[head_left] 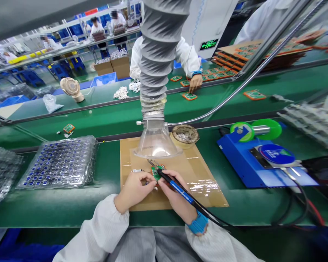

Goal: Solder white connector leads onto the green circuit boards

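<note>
A soldering iron (177,189) with a black and blue handle lies in my right hand (177,196), its fingers closed round the grip. Its forked metal tip (152,162) points away from me, above a small green circuit board (155,174) with orange edges. At the board's near left edge, my left hand (136,189) has thumb and forefinger pinched together. What sits in that pinch is too small and covered to name. A little white piece (137,170) is beside the board. Both hands rest over a tape-covered cardboard sheet (199,182), and they partly hide the board.
A clear fume hood (158,140) hangs just beyond my hands. Behind it stands a round pot (185,136). Stacked clear trays (61,160) lie left; a blue solder-wire feeder (243,163) stands right. Across the green conveyor (112,120), a co-worker's hand (196,83) touches another board.
</note>
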`<state>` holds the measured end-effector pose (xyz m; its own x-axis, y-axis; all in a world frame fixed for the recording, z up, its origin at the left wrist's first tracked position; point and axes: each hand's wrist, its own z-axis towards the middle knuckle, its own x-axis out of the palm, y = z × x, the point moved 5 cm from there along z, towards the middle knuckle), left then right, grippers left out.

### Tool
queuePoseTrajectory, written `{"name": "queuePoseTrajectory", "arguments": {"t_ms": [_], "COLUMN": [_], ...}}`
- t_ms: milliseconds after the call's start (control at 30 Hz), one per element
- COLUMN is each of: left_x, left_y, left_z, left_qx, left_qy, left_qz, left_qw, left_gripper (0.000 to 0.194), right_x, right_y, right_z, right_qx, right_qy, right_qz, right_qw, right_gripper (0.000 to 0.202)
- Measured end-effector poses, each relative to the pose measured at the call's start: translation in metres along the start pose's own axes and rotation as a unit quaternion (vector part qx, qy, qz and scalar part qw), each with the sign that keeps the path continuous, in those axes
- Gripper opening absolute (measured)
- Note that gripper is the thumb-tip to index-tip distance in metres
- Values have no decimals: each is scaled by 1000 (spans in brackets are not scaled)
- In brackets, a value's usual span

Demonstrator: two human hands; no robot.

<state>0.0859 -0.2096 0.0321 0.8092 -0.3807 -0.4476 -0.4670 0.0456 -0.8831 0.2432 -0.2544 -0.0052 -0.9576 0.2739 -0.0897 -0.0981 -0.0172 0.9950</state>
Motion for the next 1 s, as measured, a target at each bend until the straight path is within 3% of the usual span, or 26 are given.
{"name": "queuePoseTrajectory", "arguments": {"t_ms": [100, 200, 400, 667, 767, 900, 1000], "left_x": [0, 2, 6, 6, 4, -6, -9], "left_y": [2, 5, 8, 10, 8, 2, 5], "left_z": [-1, -1, -1, -3, -3, 6, 19], "left_qx": [3, -24, -51, -63, -45, 34, 38], "left_qy": [4, 30, 52, 19, 6, -52, -56], "left_qz": [4, -59, -140, -173, -129, 46, 149], "left_qw": [1000, 998, 987, 983, 991, 997, 987], "left_gripper": [12, 17, 22, 23, 18, 14, 16], "right_x": [2, 5, 4, 1, 3, 2, -2], "right_y": [-2, -3, 1, -3, 0, -3, -10], "right_z": [-1, -2, -4, -4, -4, -3, 0], "right_qx": [-4, -14, -36, 2, -14, -28, -51], "right_qy": [9, 27, 20, 2, 2, -1, 20], "right_qz": [28, 62, 78, 53, 30, -27, -83], "right_qw": [1000, 998, 996, 999, 999, 999, 995], "right_gripper": [28, 37, 28, 27, 23, 24, 31]}}
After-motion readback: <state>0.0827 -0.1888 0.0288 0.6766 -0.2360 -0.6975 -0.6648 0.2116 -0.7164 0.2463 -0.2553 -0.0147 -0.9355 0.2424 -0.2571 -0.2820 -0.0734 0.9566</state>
